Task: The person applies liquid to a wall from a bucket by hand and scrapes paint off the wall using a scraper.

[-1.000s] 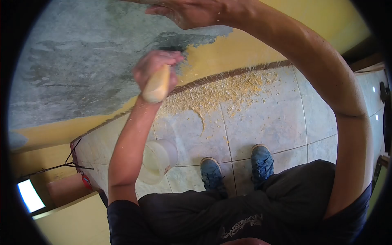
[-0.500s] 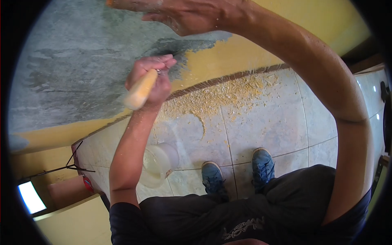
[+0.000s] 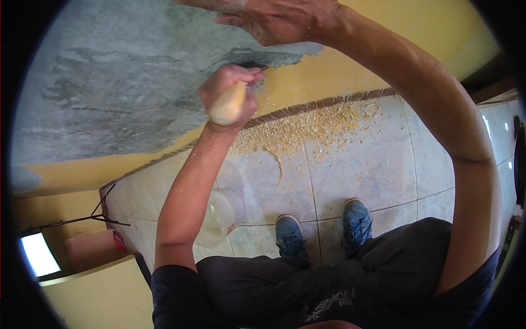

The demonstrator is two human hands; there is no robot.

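Note:
My left hand [image 3: 222,90] is closed around the pale wooden handle of a scraper [image 3: 229,104], its butt end towards me and its blade hidden by the hand. The hand is close to the wall [image 3: 120,93], by the ragged border between bare grey surface and yellow paint [image 3: 323,77]. Higher up, my right hand [image 3: 274,19] lies stretched out against the wall with nothing visible in it. Its fingertips are cut off by the top of the view.
Yellow and white flakes [image 3: 323,129] lie on the tiled floor [image 3: 361,170] along the brown skirting. A translucent bucket [image 3: 233,211] stands left of my blue shoes [image 3: 289,233]. At the far left are a black thin-legged stand [image 3: 93,219] and a pale yellow panel [image 3: 104,296].
My left hand has moved right and slightly up along the wall with the scraper. The whole view has shifted a little; my right hand appears slightly further right, still flat against the wall.

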